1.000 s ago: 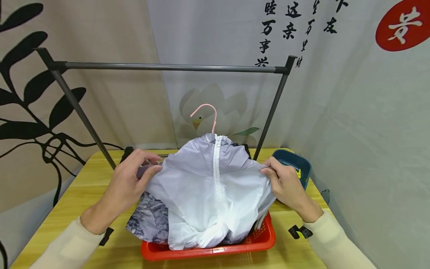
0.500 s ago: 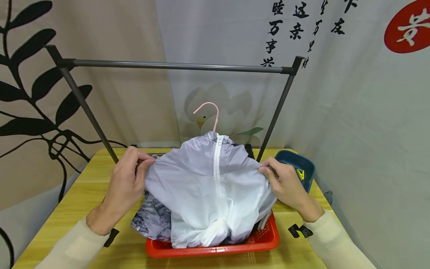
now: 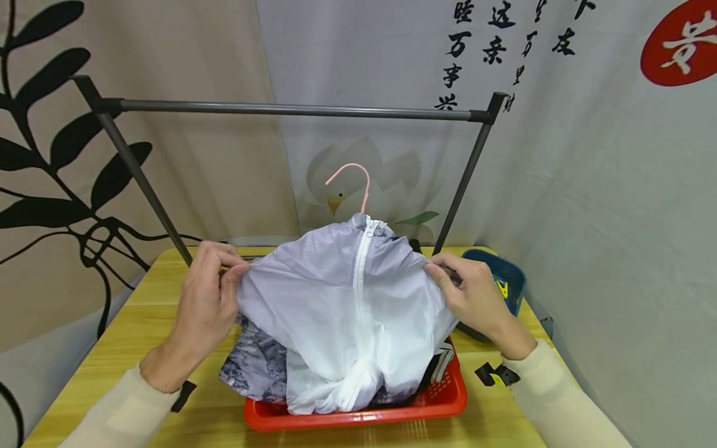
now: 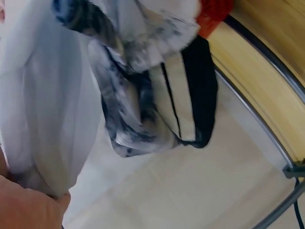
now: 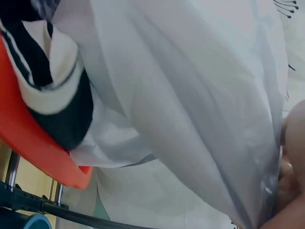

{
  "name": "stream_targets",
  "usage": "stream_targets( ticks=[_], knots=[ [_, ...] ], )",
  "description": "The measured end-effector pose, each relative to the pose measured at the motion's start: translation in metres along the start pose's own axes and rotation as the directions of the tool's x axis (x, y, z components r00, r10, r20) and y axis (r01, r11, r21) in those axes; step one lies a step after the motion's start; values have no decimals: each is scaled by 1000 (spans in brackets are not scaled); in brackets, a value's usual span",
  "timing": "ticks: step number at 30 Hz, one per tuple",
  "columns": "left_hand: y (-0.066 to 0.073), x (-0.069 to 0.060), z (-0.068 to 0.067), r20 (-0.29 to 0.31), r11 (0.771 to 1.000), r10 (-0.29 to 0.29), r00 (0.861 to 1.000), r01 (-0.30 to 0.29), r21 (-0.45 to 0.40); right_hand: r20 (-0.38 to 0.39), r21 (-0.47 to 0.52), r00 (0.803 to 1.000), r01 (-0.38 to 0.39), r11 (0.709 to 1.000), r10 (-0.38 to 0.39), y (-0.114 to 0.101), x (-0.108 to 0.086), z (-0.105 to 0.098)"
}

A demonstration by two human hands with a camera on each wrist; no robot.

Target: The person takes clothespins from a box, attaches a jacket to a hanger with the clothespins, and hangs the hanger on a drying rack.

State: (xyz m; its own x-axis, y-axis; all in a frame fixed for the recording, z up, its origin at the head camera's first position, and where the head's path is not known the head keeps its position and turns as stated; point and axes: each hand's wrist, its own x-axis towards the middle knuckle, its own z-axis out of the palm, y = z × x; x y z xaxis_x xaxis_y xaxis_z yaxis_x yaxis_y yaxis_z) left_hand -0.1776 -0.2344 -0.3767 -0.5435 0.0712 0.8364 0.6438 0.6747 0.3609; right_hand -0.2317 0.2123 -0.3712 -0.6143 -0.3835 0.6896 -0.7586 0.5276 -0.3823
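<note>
A zip-front jacket (image 3: 325, 305), fading from pale lavender to white, is spread over a hanger whose pink hook (image 3: 366, 190) rises above the collar. My left hand (image 3: 204, 305) pinches the jacket's shoulder edge at the left between thumb and fingers. On the other side, my right hand (image 3: 476, 295) pinches the opposite shoulder edge. Fabric hides the hanger's body. In the left wrist view, my left hand (image 4: 31, 205) grips gathered pale cloth. The right wrist view has my right hand (image 5: 293, 181) partly in frame at the jacket's edge.
Under the jacket, a red basket (image 3: 364, 418) holds patterned grey clothing (image 3: 254, 364) and a black-and-white striped garment (image 5: 57, 81). Behind stands a dark metal rack (image 3: 291, 109). A blue bin (image 3: 506, 274) with something yellow sits at the right of the wooden table (image 3: 185, 410).
The hanger hook and collar have risen slightly and shifted a little right. My right hand has moved slightly up, and the left has settled its pinch at the shoulder edge.
</note>
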Motion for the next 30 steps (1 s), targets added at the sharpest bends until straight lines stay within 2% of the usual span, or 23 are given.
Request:
stream_targets(
  ticks=[6, 9, 13, 17, 20, 23, 26, 30],
  knots=[
    [-3, -5, -11, 54, 999, -38, 998, 38, 0, -23, 5, 999, -34, 999, 34, 5, -1, -9],
    [-1, -4, -14, 130, 998, -55, 990, 51, 37, -1, 27, 1000, -30, 999, 30, 4, -1, -11],
    [3, 2, -14, 227, 994, -37, 973, 12, 112, 25, 56, 1000, -2, 998, 0, 4, 0, -11],
    [8, 9, -9, 275, 986, 18, 961, -63, 154, 36, 76, 999, 30, 997, -33, 3, 0, -12],
    [10, 11, -4, 266, 985, 73, 961, -112, 134, 29, 85, 999, 39, 996, -41, 2, 0, -13],
    [11, 10, -1, 204, 989, 111, 973, -129, 78, 24, 97, 999, 36, 995, -38, 2, -1, -13],
    [9, 8, 0, 142, 992, 123, 982, -128, 23, 11, 110, 1000, 24, 994, -25, 1, 0, -12],
    [8, 7, 2, 92, 988, 155, 984, -153, -25, -13, 109, 1000, 0, 994, 1, 1, 0, -10]
  ],
)
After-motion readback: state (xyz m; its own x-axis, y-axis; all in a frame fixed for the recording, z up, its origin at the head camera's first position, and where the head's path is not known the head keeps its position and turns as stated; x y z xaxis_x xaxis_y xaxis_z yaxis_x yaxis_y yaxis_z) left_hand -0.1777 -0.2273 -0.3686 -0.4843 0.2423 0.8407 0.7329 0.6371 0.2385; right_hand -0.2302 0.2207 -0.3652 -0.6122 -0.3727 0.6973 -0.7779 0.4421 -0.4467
